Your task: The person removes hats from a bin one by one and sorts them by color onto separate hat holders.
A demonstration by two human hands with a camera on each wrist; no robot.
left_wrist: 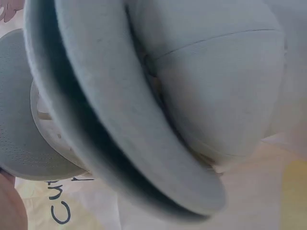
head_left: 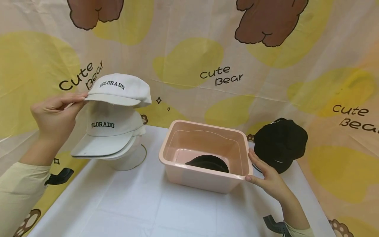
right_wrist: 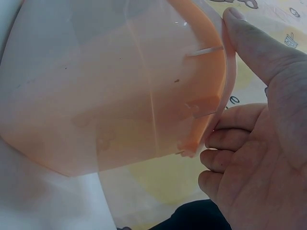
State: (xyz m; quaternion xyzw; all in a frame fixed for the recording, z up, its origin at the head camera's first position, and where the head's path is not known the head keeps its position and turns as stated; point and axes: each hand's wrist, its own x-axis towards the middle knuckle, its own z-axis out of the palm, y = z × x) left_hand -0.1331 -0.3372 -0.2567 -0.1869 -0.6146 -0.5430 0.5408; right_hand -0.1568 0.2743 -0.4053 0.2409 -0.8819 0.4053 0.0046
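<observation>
1. Head: the left hand (head_left: 57, 113) has its grip pinched on the brim of a white cloth COLORADO cap (head_left: 119, 89), just above a stack of white cloth caps (head_left: 118, 120); so slight a hold might slip.
2. Left wrist: the stack's brims loom close; brushing them could topple it.
3. Right wrist: the right hand (right_wrist: 268, 148), grip spread, touches the rim of a pale-pink plastic tub (right_wrist: 120, 81); hard pushing could slide it.

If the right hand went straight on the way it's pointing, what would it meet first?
The pink bin. The right hand appears to be touching its rim, so there seems to be no gap between them.
</observation>
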